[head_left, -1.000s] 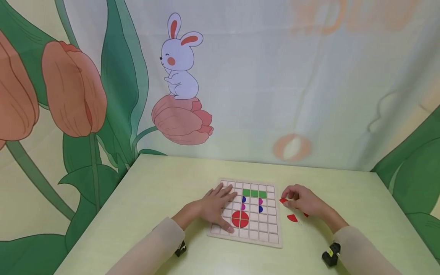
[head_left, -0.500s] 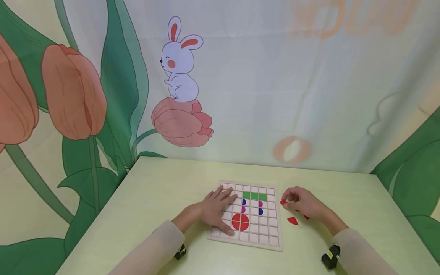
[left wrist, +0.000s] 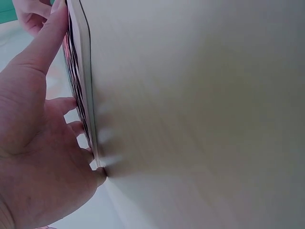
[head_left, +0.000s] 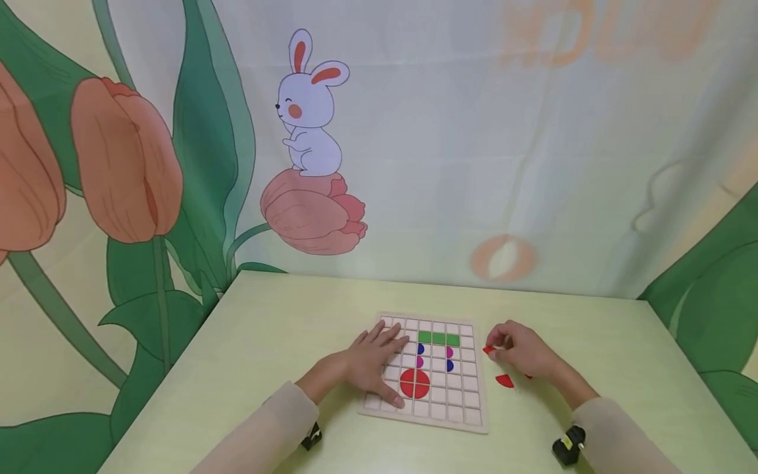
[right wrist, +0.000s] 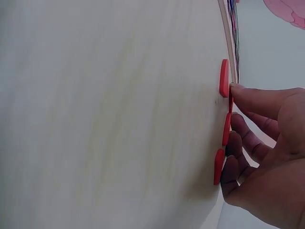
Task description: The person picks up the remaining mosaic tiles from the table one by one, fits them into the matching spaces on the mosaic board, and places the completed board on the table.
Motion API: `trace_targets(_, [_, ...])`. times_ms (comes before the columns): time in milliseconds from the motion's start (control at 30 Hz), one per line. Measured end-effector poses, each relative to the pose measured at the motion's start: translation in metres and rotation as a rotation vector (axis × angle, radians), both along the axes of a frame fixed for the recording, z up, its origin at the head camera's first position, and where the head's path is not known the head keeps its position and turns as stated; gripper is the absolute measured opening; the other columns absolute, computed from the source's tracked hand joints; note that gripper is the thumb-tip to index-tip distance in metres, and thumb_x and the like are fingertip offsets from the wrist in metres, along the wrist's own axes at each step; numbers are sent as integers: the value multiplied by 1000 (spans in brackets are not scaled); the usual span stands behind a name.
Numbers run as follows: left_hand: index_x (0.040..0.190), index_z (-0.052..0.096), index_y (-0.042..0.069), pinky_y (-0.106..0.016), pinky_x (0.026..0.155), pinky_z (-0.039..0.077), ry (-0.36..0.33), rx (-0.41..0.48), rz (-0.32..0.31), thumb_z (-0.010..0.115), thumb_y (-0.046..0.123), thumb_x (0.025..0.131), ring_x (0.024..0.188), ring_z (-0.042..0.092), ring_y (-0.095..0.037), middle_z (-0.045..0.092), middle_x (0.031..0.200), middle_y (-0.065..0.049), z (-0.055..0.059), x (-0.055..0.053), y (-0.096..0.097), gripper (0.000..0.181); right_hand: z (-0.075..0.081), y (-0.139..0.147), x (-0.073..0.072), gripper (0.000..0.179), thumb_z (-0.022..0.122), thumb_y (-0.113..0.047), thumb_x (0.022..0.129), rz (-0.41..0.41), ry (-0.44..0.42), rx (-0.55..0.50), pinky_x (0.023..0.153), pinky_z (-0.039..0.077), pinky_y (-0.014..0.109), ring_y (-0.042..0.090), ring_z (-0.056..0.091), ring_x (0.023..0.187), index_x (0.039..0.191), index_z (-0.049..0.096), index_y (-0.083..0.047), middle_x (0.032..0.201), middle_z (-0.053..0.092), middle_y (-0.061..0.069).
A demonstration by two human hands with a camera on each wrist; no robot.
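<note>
My left hand lies spread with its fingers on the left part of a pale wooden grid board, thumb near the front edge. Beside the board's right edge, my right hand pinches a red quarter-circle piece between thumb and fingers, low over the table. Another red quarter-circle piece lies in front of that hand. The right wrist view shows further red pieces under the curled fingers. On the board sit red quarters forming a circle, a green row, and small blue and magenta half-circles.
The pale yellow-green table carries the board and pieces. Behind it hangs a curtain printed with a rabbit and tulips. A black device is strapped at the right wrist, below the sleeve.
The whole head view has shifted down slightly. Both hands stay at the same places beside and on the board, and the pieces on it are unchanged.
</note>
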State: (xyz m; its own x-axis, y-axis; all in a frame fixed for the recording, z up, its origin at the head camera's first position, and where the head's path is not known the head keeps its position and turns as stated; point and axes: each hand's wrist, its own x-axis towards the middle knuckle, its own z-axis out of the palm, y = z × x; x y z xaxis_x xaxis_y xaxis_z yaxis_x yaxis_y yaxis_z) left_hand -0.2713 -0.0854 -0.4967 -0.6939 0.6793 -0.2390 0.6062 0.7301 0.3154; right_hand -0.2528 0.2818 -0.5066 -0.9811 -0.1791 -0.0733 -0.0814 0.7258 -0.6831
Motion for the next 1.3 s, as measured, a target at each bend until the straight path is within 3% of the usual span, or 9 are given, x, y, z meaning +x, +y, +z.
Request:
trace_targets(200, [172,17,23,-60,130,6,11,-2,-3,78,80,76,164,-6,-35,2,179,-5,0,-1,-1,127,2,-4,5,13,75,-4,96,-20,6,-1,71,54,34,26,55,94,105,68,-11,106,60,7])
trace_targets(467, [172,18,23,-60,130,6,11,-9,2,77,81,75,164,-6,-35,3,179,-5,-1,-1,-2,127,3,-6,4,12,75,-4,97,-1,3,-19,62,52,31,24,56,87,103,67,-10,95,61,5])
trace_targets(733, [172,18,22,-60,130,7,6,-13,8,78,80,76,164,-5,-35,3,179,-6,0,1,-3,127,15,-8,2,6,75,-7,98,24,74,-10,68,53,28,23,58,85,101,71,-9,92,67,3])
trace_targets(967, [172,18,22,-61,129,6,4,-24,14,79,77,77,164,-6,-36,2,179,-7,2,2,-3,125,25,-20,1,5,76,-13,99,101,96,-81,68,53,27,23,59,86,98,73,-10,92,68,2])
trace_targets(1300, [172,18,22,-61,130,7,-2,-25,8,79,77,77,164,-6,-35,3,179,-6,4,2,-1,125,20,-42,5,7,75,-14,100,183,63,-90,71,51,26,20,59,84,95,71,-14,87,65,0])
